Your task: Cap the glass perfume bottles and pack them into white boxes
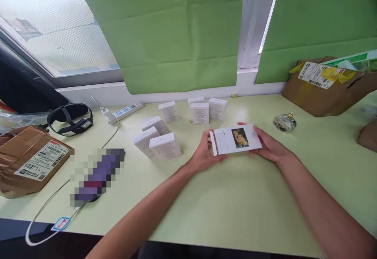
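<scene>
White flat box [237, 139] with a yellow flower picture sits between our two hands, held just above the pale green desk [235, 204]. Our left hand [203, 155] closes on its left end, thumb on top; our right hand [269, 146] grips the right end, fingers curled under. Beyond it we see small white boxes [165, 146], some lying down, some upright. A glass bottle [284, 122] rests to the right, near a brown carton [324, 90].

The pale green desk [235, 212] bears white boxes [165, 146], a power strip [126, 111], cardboard parcels [29, 160], and a glass bottle [284, 122].
</scene>
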{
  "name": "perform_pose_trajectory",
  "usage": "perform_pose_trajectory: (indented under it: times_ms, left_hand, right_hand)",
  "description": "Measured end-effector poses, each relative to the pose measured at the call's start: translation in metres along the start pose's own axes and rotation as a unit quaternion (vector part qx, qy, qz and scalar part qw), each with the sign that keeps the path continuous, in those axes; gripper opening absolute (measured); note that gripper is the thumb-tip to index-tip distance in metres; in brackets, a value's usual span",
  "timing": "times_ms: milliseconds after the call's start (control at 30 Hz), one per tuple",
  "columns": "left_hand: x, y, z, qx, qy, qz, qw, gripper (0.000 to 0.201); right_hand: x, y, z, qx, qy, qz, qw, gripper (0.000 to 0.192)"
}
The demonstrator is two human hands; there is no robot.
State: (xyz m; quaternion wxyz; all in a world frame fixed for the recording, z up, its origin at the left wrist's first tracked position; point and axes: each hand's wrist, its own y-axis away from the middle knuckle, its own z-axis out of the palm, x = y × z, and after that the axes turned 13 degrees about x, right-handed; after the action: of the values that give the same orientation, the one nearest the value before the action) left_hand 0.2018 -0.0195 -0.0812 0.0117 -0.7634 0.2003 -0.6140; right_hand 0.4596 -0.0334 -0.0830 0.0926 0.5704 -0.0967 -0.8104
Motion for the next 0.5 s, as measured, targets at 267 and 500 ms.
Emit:
perform_pose_trajectory:
  times_ms: [267, 500]
  left_hand:
    - [-0.012, -0.003, -0.004, -0.035, 0.051, -0.048, 0.997, 0.107]
    - [-0.012, -0.001, -0.011, -0.057, 0.127, -0.053, 0.989, 0.081]
  right_hand:
    - [0.005, -0.002, 0.015, 0.059, 0.042, -0.05, 0.996, 0.071]
    - [0.005, -0.003, 0.013, 0.086, 0.038, -0.06, 0.994, 0.073]
